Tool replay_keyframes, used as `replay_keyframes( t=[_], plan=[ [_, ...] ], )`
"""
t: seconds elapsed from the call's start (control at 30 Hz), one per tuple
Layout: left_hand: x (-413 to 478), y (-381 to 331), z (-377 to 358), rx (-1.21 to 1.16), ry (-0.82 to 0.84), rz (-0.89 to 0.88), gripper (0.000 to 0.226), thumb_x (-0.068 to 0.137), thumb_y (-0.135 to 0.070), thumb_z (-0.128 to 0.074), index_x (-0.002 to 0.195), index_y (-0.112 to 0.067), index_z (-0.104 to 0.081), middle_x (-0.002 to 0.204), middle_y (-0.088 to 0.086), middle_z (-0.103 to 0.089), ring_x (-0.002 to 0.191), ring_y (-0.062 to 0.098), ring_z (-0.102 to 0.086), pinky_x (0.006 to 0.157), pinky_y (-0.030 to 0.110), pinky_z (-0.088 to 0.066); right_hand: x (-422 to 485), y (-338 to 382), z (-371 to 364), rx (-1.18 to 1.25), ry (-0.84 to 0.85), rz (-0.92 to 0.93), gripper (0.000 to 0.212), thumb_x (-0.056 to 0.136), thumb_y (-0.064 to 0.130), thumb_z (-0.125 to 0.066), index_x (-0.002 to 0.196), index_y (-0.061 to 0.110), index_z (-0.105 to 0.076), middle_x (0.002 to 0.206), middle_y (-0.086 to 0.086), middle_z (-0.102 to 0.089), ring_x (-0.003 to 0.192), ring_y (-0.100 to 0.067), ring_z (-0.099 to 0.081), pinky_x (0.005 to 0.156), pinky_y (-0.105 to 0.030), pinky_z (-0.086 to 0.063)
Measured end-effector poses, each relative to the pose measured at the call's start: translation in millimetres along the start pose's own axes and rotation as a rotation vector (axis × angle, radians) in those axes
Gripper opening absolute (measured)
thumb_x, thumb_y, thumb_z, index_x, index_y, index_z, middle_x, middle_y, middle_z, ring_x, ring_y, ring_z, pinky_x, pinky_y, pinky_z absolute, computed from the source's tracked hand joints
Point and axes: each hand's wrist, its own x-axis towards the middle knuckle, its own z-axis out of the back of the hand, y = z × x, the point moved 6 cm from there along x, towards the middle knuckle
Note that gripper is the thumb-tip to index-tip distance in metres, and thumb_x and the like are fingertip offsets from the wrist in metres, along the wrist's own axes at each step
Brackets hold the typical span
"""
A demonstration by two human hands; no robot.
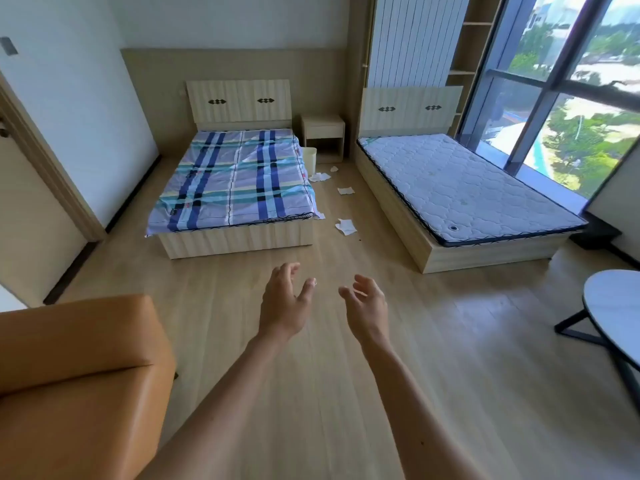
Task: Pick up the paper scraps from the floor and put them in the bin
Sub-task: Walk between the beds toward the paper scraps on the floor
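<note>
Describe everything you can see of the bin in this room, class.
The bin is small, pale cream and probably plastic, standing upright on the wood floor in the aisle between the two beds. It sits against the far corner of the striped bed, in front of the nightstand. Paper scraps lie just before it. Its contents cannot be seen.

Nothing to read here, no words, labels, brands or numbers anywhere in view; the only markings are dark diamond-shaped ornaments on the two headboards (239, 101), and those spell nothing at all
</note>
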Motion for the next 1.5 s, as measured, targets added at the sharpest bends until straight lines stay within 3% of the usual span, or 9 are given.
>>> replay_keyframes(
  t=[0.37, 0.6, 0.87, 1.07, 1.4, 1.5],
  plan=[
    [141.5, 22.3, -80.5, -0.062, 0.114, 0.031, 0.047, 0.089, -0.035, -0.061, 0.131, -0.016, -0.051, 0.133, 0.003, -0.057, 0.114, 0.02, -0.059, 0.09, 0.03, -0.048, 144.9, -18.2, -25.9, 0.027, -0.083, -0.128, 0.046, 0.09, 0.026, -0.07, 0.132, 0.011, -0.06, 0.128, -0.009, -0.066, 0.113, -0.02, -0.064, 0.096, -0.042, -0.055],
    [253.9, 30.4, -158.4, -0.054, 0.139, 0.055, 0.049, 0.089, -0.035, -0.061, 0.134, -0.017, -0.048, 0.136, 0.004, -0.054, 0.116, 0.022, -0.059, 0.087, 0.028, -0.048, 286.1, -43.9, -36.5, 0.044, -0.087, -0.179, 0.044, 0.089, 0.025, -0.07, 0.13, 0.011, -0.062, 0.124, -0.009, -0.068, 0.112, -0.02, -0.064, 0.097, -0.045, -0.054],
    [398.2, 17.2, -227.5, -0.054, 0.071, 0.121, 0.048, 0.089, -0.034, -0.063, 0.133, -0.019, -0.047, 0.135, 0.003, -0.053, 0.111, 0.02, -0.059, 0.09, 0.035, -0.051, 462.3, -34.5, -52.8, -0.002, 0.017, -0.165, 0.044, 0.088, 0.024, -0.071, 0.13, 0.014, -0.062, 0.126, -0.005, -0.066, 0.101, -0.011, -0.062, 0.091, -0.038, -0.056],
    [498.3, 22.2, -266.9, -0.057, 0.062, 0.133, 0.05, 0.089, -0.033, -0.063, 0.134, -0.02, -0.047, 0.134, 0.003, -0.054, 0.11, 0.019, -0.059, 0.088, 0.031, -0.049, 569.6, -31.1, -77.6, -0.017, 0.045, -0.169, 0.042, 0.087, 0.023, -0.071, 0.128, 0.014, -0.063, 0.125, -0.004, -0.067, 0.102, -0.012, -0.063, 0.085, -0.031, -0.054],
    [715.0, 70.0, -370.7, -0.046, 0.229, 0.153, 0.053, 0.09, -0.035, -0.061, 0.137, -0.018, -0.045, 0.139, 0.004, -0.049, 0.114, 0.021, -0.059, 0.095, 0.039, -0.051, 778.3, -45.3, -134.5, -0.062, -0.015, -0.271, 0.038, 0.088, 0.023, -0.07, 0.124, 0.013, -0.066, 0.122, -0.004, -0.069, 0.108, -0.015, -0.066, 0.095, -0.04, -0.056],
    [777.1, 67.3, -398.2, -0.054, 0.286, 0.127, 0.053, 0.09, -0.036, -0.061, 0.137, -0.018, -0.044, 0.139, 0.004, -0.049, 0.112, 0.018, -0.057, 0.093, 0.033, -0.049, 842.2, -37.8, -144.3, -0.059, -0.033, -0.276, 0.035, 0.087, 0.024, -0.071, 0.12, 0.013, -0.067, 0.119, -0.003, -0.07, 0.107, -0.014, -0.066, 0.093, -0.037, -0.055]
  ],
)
